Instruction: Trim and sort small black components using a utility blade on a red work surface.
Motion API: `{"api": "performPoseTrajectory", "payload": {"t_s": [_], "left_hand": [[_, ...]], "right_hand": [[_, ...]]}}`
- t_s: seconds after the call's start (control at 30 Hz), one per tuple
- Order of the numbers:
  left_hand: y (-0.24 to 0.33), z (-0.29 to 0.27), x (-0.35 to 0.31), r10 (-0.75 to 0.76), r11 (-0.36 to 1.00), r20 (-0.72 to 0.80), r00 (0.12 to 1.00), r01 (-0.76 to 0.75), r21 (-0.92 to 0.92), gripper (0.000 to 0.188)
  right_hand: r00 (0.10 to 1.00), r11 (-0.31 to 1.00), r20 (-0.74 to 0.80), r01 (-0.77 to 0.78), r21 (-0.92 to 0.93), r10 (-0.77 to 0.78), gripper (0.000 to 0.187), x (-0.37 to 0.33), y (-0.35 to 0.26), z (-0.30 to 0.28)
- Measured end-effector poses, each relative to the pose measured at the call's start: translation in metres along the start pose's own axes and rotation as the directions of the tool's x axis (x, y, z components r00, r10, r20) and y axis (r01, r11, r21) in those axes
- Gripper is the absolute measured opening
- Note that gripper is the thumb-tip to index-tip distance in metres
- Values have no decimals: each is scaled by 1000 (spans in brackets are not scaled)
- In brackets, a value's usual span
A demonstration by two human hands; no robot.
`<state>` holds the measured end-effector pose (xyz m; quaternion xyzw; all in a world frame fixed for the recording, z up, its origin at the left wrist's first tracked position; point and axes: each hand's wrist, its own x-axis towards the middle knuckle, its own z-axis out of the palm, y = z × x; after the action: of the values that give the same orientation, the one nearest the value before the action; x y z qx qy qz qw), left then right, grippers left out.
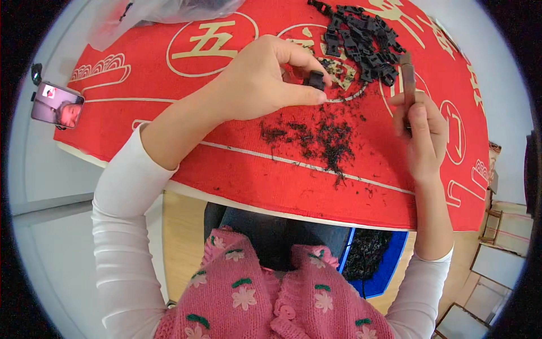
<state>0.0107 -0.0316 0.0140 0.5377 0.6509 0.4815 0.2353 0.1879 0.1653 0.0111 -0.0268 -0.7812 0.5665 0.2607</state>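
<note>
My left hand (261,80) pinches a small black plastic part (317,80) between thumb and fingers, just above the red tablecloth (226,175). My right hand (424,133) is wrapped round a slim brown tool (408,82), held upright with its end pointing away from me. Its kind does not show clearly. Beyond the two hands lies a heap of black plastic pieces (364,42), close to the tool's far end. Thin black plastic scraps (333,138) are scattered on the cloth between my hands.
At the far left, a phone (58,105) stands by the table's edge. A clear plastic bag (152,16) lies at the back left. Below the front edge, a blue bin (389,265) holds a dark mass of scraps. Several boxes (499,265) stand on the floor at right.
</note>
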Motion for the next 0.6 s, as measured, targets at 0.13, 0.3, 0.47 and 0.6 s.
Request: {"api": "performPoseTrajectory", "payload": {"t_s": [0.13,0.3,0.47,0.6], "left_hand": [[-1,4,1,15,999,-92,996,-19,-40,29],[6,2,0,-54,997,-124,991,47,-57,29],[-2,-5,2,13,999,-29,999,-15,-51,31],[7,-10,3,-83,987,12,996,84,-140,30]], "right_hand": [[997,999,76,-7,-51,11,24,0,-2,-2],[987,993,136,-72,-91,84,25,0,-5,-1],[981,989,148,-113,-91,126,24,2,-6,-1],[988,990,111,-100,-100,111,23,5,-2,-3]]}}
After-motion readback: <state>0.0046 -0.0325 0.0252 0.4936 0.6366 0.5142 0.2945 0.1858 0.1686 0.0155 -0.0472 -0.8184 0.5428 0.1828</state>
